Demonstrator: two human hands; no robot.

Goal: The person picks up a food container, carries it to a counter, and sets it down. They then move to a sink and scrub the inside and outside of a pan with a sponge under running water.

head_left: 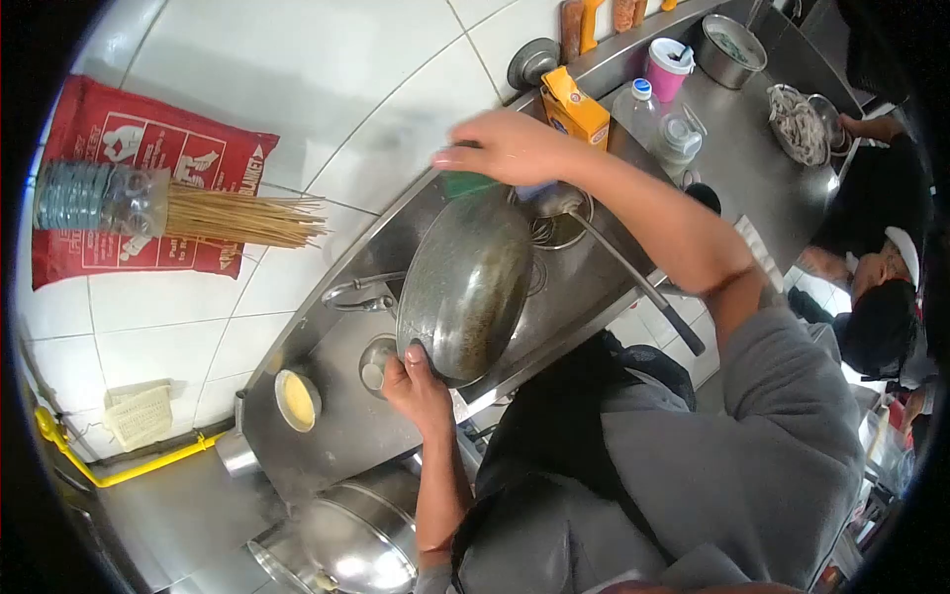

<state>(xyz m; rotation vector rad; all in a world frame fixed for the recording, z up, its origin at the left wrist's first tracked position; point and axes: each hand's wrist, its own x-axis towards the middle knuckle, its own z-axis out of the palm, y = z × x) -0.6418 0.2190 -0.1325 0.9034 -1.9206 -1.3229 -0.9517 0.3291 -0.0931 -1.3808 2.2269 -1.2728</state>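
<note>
A dark metal wok [465,287] is tilted over the steel sink, its worn, wet-looking underside facing up. My left hand [421,391] grips its near lower edge, thumb on top and the other fingers partly hidden. At the wok's far end, my right hand [500,148] is closed on a green scouring pad [465,184] touching the wok. Under my right forearm lies a long-handled ladle or strainer [633,267] with a dark grip. A metal bowl [376,366] sits beside the wok, and a faucet [358,295] stands behind it.
A bowl of yellow contents [297,400] stands left on the counter. Large shiny pots [361,535] are at the bottom, with steam near them. A yellow box [574,111], bottle [636,99] and pink cup [668,71] line the back. Another person [881,297] is at the right.
</note>
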